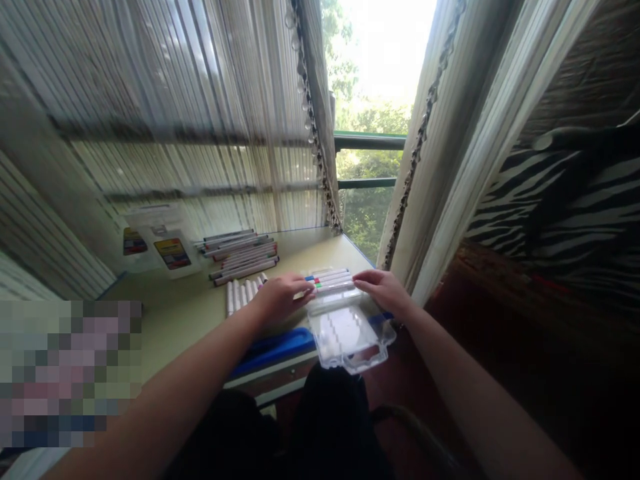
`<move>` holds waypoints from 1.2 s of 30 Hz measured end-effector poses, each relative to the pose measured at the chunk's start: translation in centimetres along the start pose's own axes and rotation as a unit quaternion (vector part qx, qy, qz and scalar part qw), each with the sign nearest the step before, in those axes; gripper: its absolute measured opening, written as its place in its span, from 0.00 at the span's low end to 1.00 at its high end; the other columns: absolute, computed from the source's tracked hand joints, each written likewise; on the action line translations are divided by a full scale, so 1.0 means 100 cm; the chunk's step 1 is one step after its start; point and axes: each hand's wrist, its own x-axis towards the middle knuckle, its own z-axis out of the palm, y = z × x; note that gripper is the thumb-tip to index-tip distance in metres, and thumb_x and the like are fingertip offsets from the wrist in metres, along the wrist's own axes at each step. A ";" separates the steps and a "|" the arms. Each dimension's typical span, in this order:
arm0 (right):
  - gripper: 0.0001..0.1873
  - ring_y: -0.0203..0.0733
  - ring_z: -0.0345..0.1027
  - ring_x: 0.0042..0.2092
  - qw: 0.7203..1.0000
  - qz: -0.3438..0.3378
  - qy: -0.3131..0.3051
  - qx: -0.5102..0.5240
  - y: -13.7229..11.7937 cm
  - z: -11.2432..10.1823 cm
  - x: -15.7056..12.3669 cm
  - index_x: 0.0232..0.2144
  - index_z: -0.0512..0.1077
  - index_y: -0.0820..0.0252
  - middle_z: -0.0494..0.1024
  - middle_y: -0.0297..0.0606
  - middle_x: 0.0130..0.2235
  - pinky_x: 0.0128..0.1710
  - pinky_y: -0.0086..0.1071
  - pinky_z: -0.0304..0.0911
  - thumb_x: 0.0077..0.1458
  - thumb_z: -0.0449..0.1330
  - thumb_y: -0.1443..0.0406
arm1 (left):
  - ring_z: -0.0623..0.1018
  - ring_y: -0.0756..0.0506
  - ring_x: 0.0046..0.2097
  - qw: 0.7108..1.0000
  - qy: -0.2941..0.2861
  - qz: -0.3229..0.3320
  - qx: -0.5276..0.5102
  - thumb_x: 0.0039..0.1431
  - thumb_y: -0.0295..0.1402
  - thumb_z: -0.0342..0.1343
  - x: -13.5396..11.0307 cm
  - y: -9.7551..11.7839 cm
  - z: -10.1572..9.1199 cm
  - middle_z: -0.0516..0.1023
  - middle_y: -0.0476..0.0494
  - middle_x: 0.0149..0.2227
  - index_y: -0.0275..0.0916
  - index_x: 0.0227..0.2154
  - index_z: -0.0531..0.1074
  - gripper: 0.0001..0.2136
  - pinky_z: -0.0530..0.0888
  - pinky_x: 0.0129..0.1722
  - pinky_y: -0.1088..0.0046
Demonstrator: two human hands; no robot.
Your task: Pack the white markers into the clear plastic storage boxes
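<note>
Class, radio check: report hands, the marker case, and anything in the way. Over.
Left hand over white markers, grip unclear. Right hand flat on clear case edge. Coloured markers between hands. Loose marker pile behind, apart.

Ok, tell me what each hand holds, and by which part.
The left hand rests on the left ends of the markers in the clear case; the right hand lies on the case's right rim. Whether the fingers grip either cannot be told.

Daylight from window (380, 80), blown out up top. Curtains (200, 133) backlit, soft. Surface (180, 313) evenly lit; clear case (350, 333) has pale sheen. Lower right dim, foreground near black. Wide-angle bend at edges. Pixelated patch (70, 373) btm left.
</note>
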 end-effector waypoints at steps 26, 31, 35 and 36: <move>0.10 0.33 0.61 0.23 0.996 -0.014 0.035 -0.084 0.009 0.001 0.010 0.30 0.78 0.58 0.77 0.33 0.25 0.28 0.28 0.58 0.47 0.59 0.61 | 0.72 0.49 0.33 0.999 -0.028 0.020 -0.037 0.58 0.32 0.51 0.008 0.005 -0.006 0.79 0.44 0.31 0.40 0.29 0.77 0.09 0.69 0.36 0.73; 0.09 0.33 0.62 0.25 0.997 -0.030 0.031 -0.057 0.015 0.002 0.012 0.30 0.78 0.57 0.80 0.35 0.35 0.27 0.28 0.58 0.47 0.59 0.61 | 0.71 0.49 0.33 0.998 -0.028 0.012 -0.048 0.58 0.34 0.53 0.007 0.003 -0.005 0.79 0.44 0.31 0.41 0.29 0.77 0.09 0.69 0.36 0.72; 0.08 0.33 0.63 0.27 0.997 -0.043 0.013 -0.059 0.018 0.001 0.013 0.29 0.78 0.57 0.79 0.35 0.36 0.31 0.29 0.60 0.47 0.61 0.62 | 0.72 0.49 0.34 0.997 -0.036 0.008 -0.069 0.58 0.35 0.53 0.006 0.003 -0.004 0.78 0.43 0.31 0.40 0.30 0.77 0.09 0.69 0.37 0.72; 0.08 0.33 0.63 0.28 0.997 -0.049 0.009 -0.063 0.018 0.000 0.013 0.29 0.78 0.57 0.78 0.36 0.36 0.32 0.29 0.61 0.46 0.61 0.62 | 0.72 0.49 0.34 0.997 -0.038 0.007 -0.074 0.58 0.35 0.52 0.006 0.004 -0.005 0.78 0.43 0.31 0.40 0.30 0.77 0.09 0.69 0.37 0.72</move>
